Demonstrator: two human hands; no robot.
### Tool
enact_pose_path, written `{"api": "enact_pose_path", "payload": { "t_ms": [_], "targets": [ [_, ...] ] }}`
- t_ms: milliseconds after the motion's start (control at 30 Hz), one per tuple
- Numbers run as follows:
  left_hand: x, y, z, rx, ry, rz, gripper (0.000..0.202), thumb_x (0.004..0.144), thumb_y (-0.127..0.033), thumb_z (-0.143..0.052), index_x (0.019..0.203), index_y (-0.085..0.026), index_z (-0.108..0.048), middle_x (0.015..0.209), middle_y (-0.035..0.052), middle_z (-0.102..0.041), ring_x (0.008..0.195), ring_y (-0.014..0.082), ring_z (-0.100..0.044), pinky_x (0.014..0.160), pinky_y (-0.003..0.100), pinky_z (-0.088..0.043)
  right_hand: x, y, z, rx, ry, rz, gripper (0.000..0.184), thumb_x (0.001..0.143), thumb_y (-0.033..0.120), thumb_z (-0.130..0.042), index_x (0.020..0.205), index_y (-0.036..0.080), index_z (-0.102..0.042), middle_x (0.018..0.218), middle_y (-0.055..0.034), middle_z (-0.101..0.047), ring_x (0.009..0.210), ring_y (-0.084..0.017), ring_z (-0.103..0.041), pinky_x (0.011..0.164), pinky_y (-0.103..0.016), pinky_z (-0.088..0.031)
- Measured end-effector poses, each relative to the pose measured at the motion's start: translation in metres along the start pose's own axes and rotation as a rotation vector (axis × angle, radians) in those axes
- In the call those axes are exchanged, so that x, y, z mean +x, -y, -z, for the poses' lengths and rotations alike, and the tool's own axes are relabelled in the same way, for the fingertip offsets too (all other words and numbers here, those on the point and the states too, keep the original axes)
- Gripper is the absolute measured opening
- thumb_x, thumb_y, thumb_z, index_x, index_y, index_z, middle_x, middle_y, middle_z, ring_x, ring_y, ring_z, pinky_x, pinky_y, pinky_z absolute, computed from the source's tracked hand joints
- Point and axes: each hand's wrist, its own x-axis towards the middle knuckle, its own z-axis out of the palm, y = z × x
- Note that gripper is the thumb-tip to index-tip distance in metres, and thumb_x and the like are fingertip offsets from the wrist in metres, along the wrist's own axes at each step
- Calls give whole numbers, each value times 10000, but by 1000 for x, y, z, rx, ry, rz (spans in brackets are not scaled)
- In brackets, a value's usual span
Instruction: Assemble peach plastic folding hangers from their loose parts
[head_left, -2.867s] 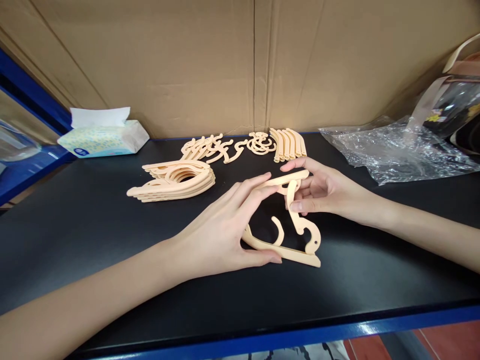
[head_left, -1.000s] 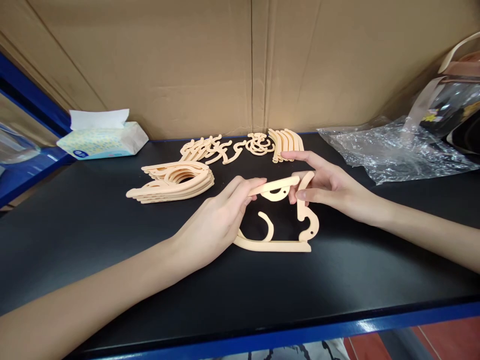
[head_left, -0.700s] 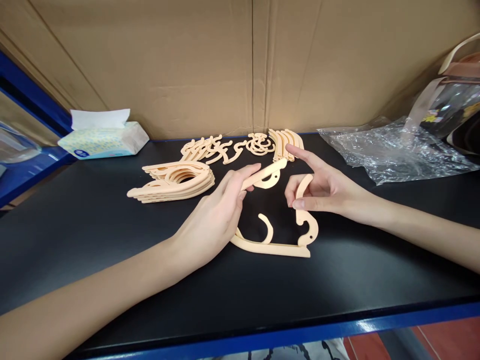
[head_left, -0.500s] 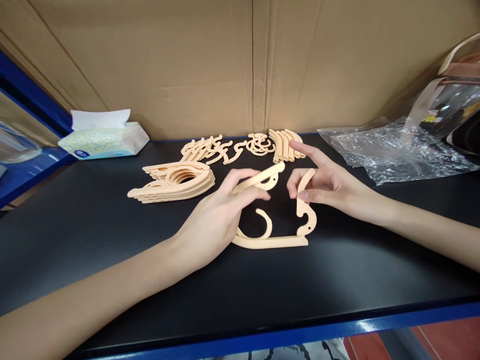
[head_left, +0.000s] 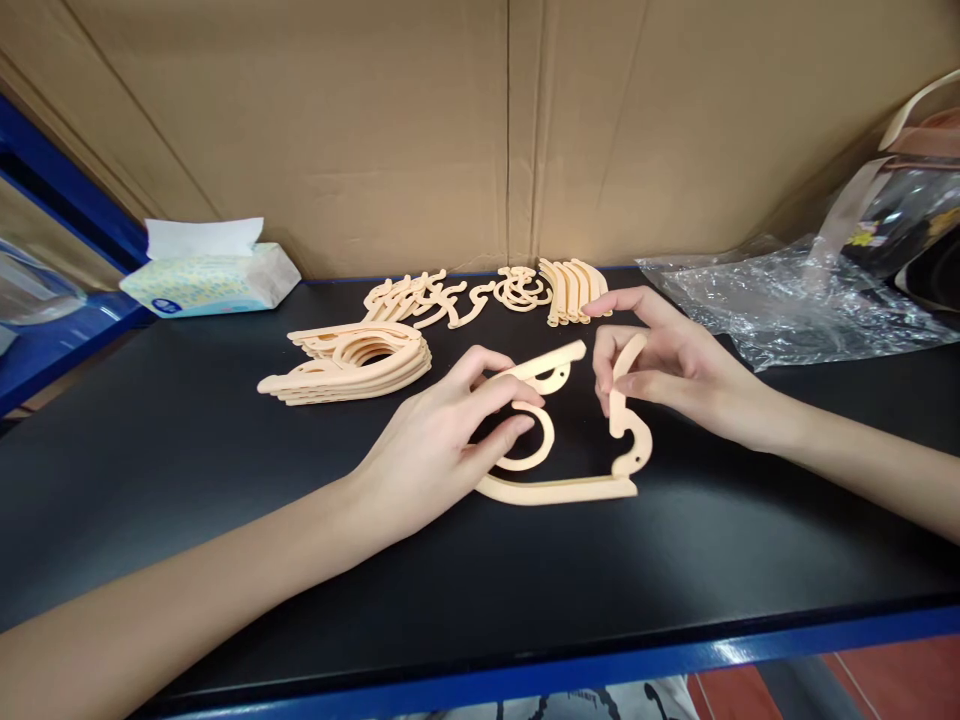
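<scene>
My left hand (head_left: 442, 430) is closed around the bend of a peach plastic folding hanger (head_left: 559, 491). Its two arms point right, one above the other, and a round hook (head_left: 551, 440) curls between them. The thumb lies by the hook. Between thumb and fingers, my right hand (head_left: 675, 375) pinches a separate-looking curved hanger piece (head_left: 636, 440) with a small hole. That piece stands upright, its lower end at the tip of the hanger's lower arm; whether they are joined I cannot tell. My right index finger is stretched out.
A stack of folded hangers (head_left: 352, 365) lies to the left. Behind are loose hook-shaped pieces (head_left: 405, 300), ring-like hooks (head_left: 521, 288) and a row of curved arms (head_left: 574, 290). A tissue pack (head_left: 214, 280) stands back left, a clear plastic bag (head_left: 795, 300) back right. Cardboard (head_left: 375, 130) walls the back.
Both hands have shifted slightly right with the hanger and the curved piece. My left thumb has moved down beside the hook, and the hook shows more fully between the arms.
</scene>
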Motion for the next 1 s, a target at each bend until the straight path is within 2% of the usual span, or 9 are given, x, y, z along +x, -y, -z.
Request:
{"api": "enact_pose_path", "payload": {
  "t_ms": [133, 200, 367, 467, 567, 700, 800, 900, 1000],
  "targets": [
    [1, 3, 1, 59, -155, 52, 186, 982, -266, -514, 1110, -266, -649, 1113, 2, -566, 617, 58, -514, 653, 231, -458, -3, 1, -2, 46, 155, -27, 389, 914, 165, -561, 1234, 283, -374, 773, 62, -542, 578, -102, -601, 558, -260, -486],
    [2, 3, 2, 83, -208, 89, 177, 967, -269, -543, 1099, -263, -660, 1093, -3, -577, 606, 60, -507, 628, 230, -443, -4, 3, -4, -3, 199, -21, 394, 925, 165, -552, 1254, 278, -366, 784, 57, -540, 608, -90, -582, 583, -248, -480],
    [2, 1, 3, 73, -248, 169, 154, 945, -256, -562, 1057, -249, -668, 1011, -2, -594, 717, 104, -564, 601, 226, -427, -6, 8, -8, -79, 270, 12, 468, 923, 186, -571, 1330, 260, -353, 820, 36, -566, 747, -106, -590, 721, -272, -508],
    [3, 0, 3, 55, -284, 181, 139, 944, -264, -560, 1033, -239, -664, 1008, 3, -574, 815, 127, -591, 640, 234, -437, -7, 9, -13, -135, 343, 1, 495, 908, 246, -616, 1342, 262, -377, 860, 22, -591, 777, -119, -604, 705, -270, -505],
    [4, -1, 3, 60, -320, 166, 123, 948, -271, -557, 1017, -232, -650, 1024, 4, -575, 912, 144, -601, 701, 243, -443, -10, 9, -18, -298, 406, 2, 520, 903, 346, -635, 1351, 267, -384, 845, 36, -586, 691, -103, -551, 632, -243, -464],
    [6, 0, 1, 201, -304, 167, 114, 939, -256, -557, 1014, -239, -641, 1029, -28, -611, 753, 104, -598, 634, 240, -416, -12, 13, -24, -572, 431, 124, 305, 924, 425, -594, 1144, 223, -535, 812, 39, -558, 624, -86, -477, 569, -225, -382],
    [6, 1, 0, 350, -299, 125, 118, 919, -219, -556, 995, -228, -645, 1022, -49, -656, 671, 90, -593, 529, 236, -359, -14, 13, -27, -676, 434, 256, 276, 893, 436, -638, 999, 200, -544, 828, 30, -572, 639, -85, -495, 568, -224, -363],
    [6, 1, -1, 474, -287, 80, 127, 910, -197, -537, 969, -202, -649, 951, -33, -683, 718, 124, -633, 509, 243, -337, -16, 11, -27, -788, 389, 339, 351, 858, 400, -688, 1077, 189, -512, 865, 12, -599, 693, -112, -539, 610, -241, -393],
    [6, 2, -1, 568, -259, 95, 125, 915, -213, -522, 945, -192, -641, 898, -18, -688, 720, 154, -651, 486, 250, -303, -16, 5, -23, -847, 358, 373, 370, 889, 312, -641, 1191, 175, -478, 941, -22, -633, 761, -139, -580, 685, -266, -442]
  ]
}}
